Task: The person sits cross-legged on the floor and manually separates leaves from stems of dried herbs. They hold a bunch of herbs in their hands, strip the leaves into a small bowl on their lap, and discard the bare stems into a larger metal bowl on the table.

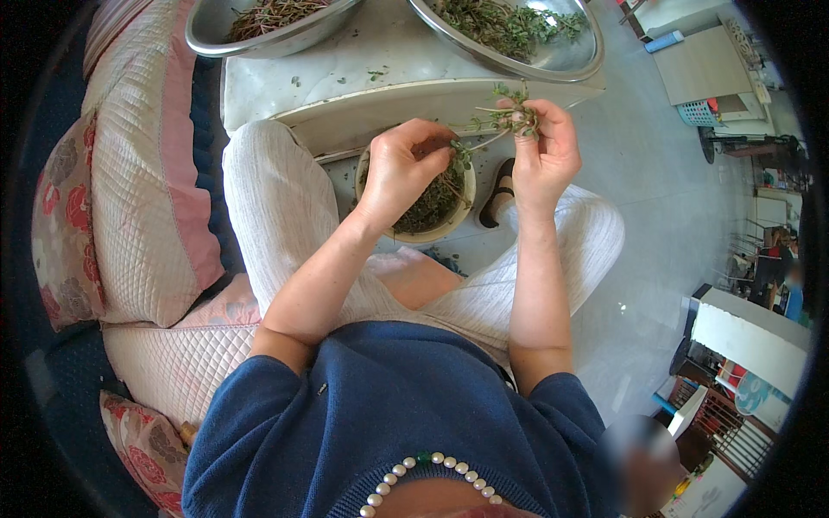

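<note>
Between finger and thumb of my right hand (544,149) is a small bunch of leafy green stems (508,120). My left hand (408,165) pinches a leafy sprig (462,155) beside it, and a thin stem runs between the two hands. Below my left hand, a pale round bucket (467,207) stands on the floor between my legs, with dark green plant scraps (424,213) inside; my hand and wrist hide part of it. At the far right of the table, a steel basin (592,65) contains leafy greens (511,29). Another steel basin (214,46) at the left holds reddish-brown stems (275,18).
The basins rest on a white marbled table (278,81), where a few loose leaves (375,75) lie. Quilted sofa covers (139,194) and floral cushions (68,220) are at my left. A dark shoe (497,194) is by the bucket. Cabinets (703,65) line the right side.
</note>
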The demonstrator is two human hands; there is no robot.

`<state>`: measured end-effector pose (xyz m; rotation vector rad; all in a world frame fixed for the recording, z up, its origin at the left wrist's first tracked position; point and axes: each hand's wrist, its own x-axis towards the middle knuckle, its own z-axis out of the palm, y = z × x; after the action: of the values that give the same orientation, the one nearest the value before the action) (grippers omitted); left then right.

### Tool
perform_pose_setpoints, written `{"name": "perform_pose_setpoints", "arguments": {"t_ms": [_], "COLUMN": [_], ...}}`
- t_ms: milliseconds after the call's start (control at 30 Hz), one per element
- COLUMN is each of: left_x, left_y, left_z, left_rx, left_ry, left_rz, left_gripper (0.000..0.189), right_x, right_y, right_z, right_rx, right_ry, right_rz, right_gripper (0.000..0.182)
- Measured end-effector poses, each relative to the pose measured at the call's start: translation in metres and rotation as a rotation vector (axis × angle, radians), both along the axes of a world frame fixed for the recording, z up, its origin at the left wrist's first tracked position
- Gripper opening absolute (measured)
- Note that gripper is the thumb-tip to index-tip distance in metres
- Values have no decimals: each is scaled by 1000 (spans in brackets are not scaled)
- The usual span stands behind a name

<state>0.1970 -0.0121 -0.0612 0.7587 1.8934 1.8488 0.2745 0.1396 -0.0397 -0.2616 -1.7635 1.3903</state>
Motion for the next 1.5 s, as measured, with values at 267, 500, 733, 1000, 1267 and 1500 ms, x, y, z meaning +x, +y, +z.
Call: {"name": "perform_pose_setpoints", "arguments": {"t_ms": [267,500,733,1000,1267,1500], "left_x": [0,3,4,7,6,5], "left_y": [0,5,0,-13,-8,-3], "left_z": [7,9,12,2,2,-4], "left_rx": [-46,51,1,-194,96,205], "left_ry": [378,360,395,121,-343,-588], "left_rz": [-18,-31,-38,20,-163,-262], "left_gripper": [20,19,15,19,33,18], "right_x": [1,1,1,-4,-4,-6], "right_y": [1,-3,1,12,5,-2], "right_z": [2,5,4,3,-3,-5], "right_rx": [8,-15,-32,-113,-63,-16], "right_ry": [13,1,0,152,87,62], "right_rz": [9,10,-5,-55,-59,-49], "right_gripper": [21,21,19,15,18,18]}}
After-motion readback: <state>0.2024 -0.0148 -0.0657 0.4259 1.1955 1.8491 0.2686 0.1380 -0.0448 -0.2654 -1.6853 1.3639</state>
